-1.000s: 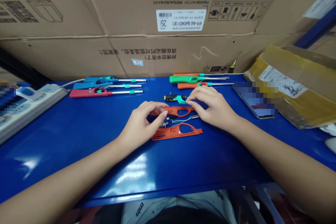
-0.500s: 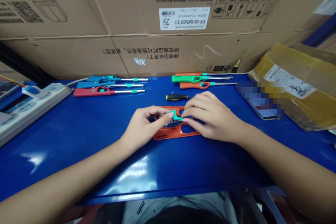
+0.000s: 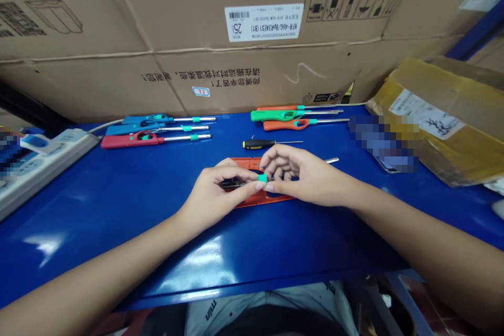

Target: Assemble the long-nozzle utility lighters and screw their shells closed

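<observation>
An opened orange lighter shell [image 3: 263, 198] lies in two halves on the blue table [image 3: 118, 194], mostly under my hands. My left hand [image 3: 214, 194] and my right hand [image 3: 303, 176] meet over it, fingertips pinching a small teal plastic piece [image 3: 262, 178] between them. The lighter's metal tube tip [image 3: 333, 160] sticks out to the right behind my right hand. A black-and-yellow screwdriver [image 3: 262, 143] lies just behind the hands.
Three long lighters, blue and red [image 3: 153, 131], lie at the back left; green and orange ones [image 3: 291, 115] at the back centre. A white power strip [image 3: 43, 160] sits far left. Cardboard boxes [image 3: 252, 37] wall the back; a taped parcel [image 3: 441, 115] and a phone [image 3: 378, 142] are at the right.
My right hand brought the teal piece from beside the screwdriver down over the orange shell. Both hands closed together on it and now hide most of the shell.
</observation>
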`<action>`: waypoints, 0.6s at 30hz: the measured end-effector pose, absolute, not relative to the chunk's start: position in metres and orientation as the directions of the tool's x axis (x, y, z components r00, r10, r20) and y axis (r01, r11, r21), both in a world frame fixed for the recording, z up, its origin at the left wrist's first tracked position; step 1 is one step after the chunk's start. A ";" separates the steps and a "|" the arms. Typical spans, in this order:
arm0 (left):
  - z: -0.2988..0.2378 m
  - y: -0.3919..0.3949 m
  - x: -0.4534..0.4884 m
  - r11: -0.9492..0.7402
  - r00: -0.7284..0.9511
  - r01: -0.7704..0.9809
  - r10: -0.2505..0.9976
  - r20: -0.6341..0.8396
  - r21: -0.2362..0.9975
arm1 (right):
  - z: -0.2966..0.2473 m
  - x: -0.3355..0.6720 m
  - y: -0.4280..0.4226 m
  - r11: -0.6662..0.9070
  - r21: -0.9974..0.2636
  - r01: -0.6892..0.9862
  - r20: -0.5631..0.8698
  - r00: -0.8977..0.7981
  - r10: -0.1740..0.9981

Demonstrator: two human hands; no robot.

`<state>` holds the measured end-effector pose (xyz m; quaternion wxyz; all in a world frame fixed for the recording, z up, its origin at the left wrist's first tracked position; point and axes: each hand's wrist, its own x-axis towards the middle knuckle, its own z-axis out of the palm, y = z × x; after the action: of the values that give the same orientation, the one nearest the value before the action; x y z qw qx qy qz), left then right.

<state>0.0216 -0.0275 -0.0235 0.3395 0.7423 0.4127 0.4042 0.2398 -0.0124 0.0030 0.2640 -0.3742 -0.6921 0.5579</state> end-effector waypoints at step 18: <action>-0.029 -0.004 0.009 -0.573 0.455 0.647 0.819 0.349 0.502 | 0.015 0.299 0.027 0.116 -0.783 0.611 -0.146 -0.362 0.921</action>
<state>0.0091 -0.0037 -0.0292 0.1502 0.8396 0.4367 0.2860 0.2987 0.0266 0.0150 0.1933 -0.5306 -0.7216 0.4004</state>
